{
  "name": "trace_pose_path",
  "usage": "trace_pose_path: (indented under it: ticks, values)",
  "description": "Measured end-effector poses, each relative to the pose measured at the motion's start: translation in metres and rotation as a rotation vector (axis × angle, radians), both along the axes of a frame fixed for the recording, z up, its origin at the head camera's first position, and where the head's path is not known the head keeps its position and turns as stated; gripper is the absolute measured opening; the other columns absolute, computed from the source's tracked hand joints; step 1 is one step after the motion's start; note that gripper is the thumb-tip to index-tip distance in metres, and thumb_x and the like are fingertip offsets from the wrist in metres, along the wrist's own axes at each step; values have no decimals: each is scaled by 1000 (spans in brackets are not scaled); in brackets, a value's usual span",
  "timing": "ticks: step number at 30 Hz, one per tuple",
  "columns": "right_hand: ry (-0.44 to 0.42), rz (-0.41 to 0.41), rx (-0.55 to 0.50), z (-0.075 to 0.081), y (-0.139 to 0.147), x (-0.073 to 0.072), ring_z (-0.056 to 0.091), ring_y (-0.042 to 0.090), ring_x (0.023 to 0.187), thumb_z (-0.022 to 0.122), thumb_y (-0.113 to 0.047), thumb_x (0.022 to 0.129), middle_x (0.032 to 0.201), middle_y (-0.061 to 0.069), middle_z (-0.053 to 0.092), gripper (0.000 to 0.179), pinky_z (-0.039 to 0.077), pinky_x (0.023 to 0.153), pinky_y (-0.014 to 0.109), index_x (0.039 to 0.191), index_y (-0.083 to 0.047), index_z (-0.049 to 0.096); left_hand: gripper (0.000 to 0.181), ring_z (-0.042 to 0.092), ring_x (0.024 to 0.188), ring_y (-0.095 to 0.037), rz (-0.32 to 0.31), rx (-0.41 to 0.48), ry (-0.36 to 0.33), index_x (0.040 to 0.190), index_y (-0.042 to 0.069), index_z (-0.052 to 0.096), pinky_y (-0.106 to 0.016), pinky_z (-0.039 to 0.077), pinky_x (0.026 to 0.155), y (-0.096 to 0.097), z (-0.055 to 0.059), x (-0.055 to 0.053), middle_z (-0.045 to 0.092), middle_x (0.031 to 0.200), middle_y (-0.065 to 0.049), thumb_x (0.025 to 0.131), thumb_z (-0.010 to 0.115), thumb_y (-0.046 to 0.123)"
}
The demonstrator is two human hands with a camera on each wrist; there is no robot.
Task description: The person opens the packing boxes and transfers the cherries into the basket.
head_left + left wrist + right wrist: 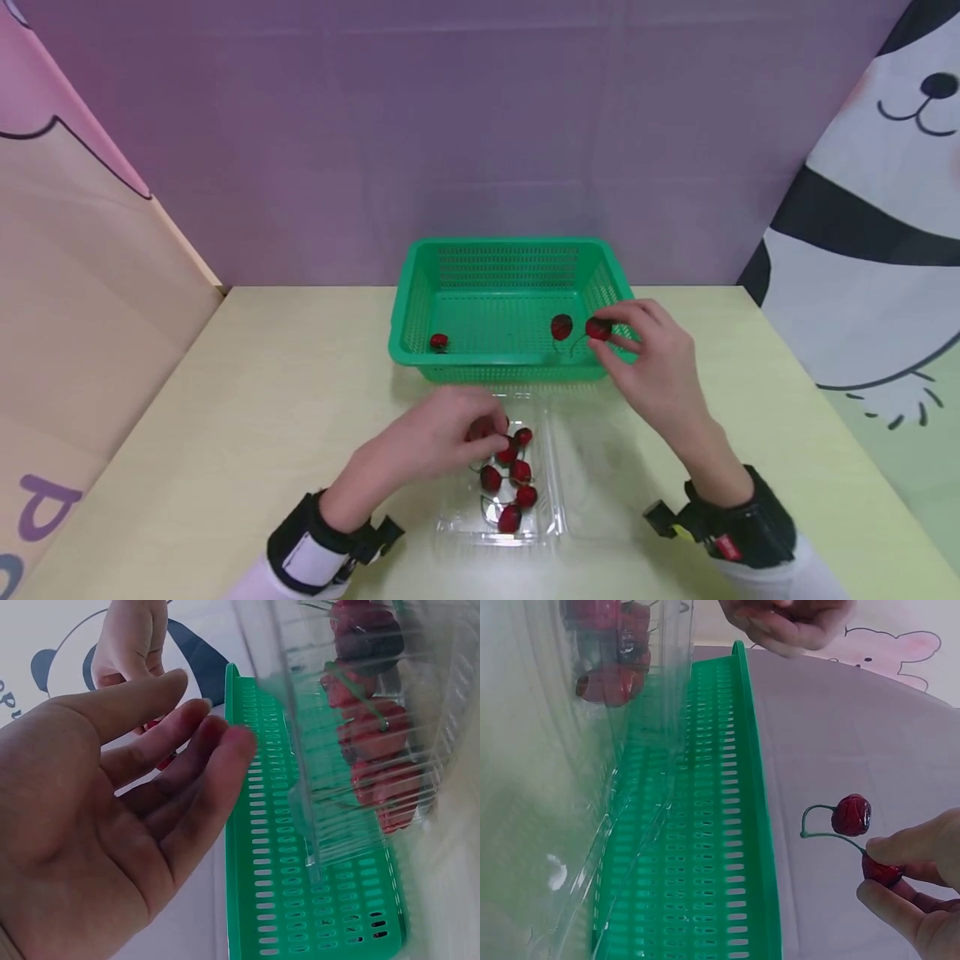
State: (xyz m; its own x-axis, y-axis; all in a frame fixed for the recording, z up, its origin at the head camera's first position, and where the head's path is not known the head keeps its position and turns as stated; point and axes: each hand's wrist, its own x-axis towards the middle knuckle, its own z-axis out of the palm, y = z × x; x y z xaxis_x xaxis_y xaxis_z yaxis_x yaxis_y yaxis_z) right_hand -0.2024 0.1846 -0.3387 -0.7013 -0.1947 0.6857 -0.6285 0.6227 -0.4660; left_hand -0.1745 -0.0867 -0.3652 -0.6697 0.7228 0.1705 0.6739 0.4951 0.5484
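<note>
My right hand [656, 358] pinches a dark red cherry [882, 870] between thumb and fingertips, over the right side of the green basket [495, 371]. A second cherry [852, 815] hangs beside it, joined by a forked green stem. My left hand [442, 433] is over the clear plastic box [468, 525], fingers loosely bent and thumb apart; nothing shows in its grasp in the left wrist view. Several cherries [520, 472] with stems lie in the box, some partly hidden by that hand. One more cherry [438, 341] lies in the basket's front left corner.
The box's clear lid [600, 500] lies folded out to the right on the pale table [300, 375]. Behind the basket rises a purple cloth wall [480, 125]. Printed panels stand at both sides, with a panda [885, 208] on the right one.
</note>
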Motion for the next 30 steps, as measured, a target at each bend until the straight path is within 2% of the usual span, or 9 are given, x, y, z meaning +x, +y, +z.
trace_pose_path:
  ticks: [6,11,17,23,27,30]
  values:
    - [-21,-21,-8,-4,2,-8,64,22,93,80,14,73,102,9,56,34,52,74,19,103,5,67,6,54,69,-2,-46,-59,-46,90,17,68,-12,44,62,2,-3,2,55,77,18,90,74,18]
    - [-27,-47,-25,-9,6,-15,63,25,93,79,16,72,100,12,56,34,52,74,19,102,7,67,7,53,71,-3,-72,-126,-65,93,12,71,-11,43,63,5,-5,5,56,79,15,89,74,16]
    - [-65,-75,-40,-16,11,-23,64,27,90,78,16,73,100,13,56,32,52,74,20,102,8,68,8,53,76,-3,-102,-219,-49,95,11,73,-11,42,68,9,-9,8,61,86,8,88,74,15]
    - [-35,-120,30,-21,14,-28,65,26,86,81,10,73,99,13,59,32,53,73,25,103,7,69,11,53,81,-3,-81,-295,-35,98,13,73,-13,42,71,11,-12,11,60,91,8,88,75,16]
    - [-21,-155,76,-23,15,-30,64,26,84,82,5,74,98,12,60,32,47,69,29,103,4,70,16,53,84,-3,-61,-344,-59,102,14,73,-14,43,72,12,-13,14,59,95,8,88,76,18]
    - [-36,-169,88,-24,16,-31,63,26,83,82,3,75,97,12,61,31,44,67,28,103,3,70,18,54,86,-4,-46,-373,-67,104,14,73,-15,44,74,13,-14,16,59,98,7,88,76,19]
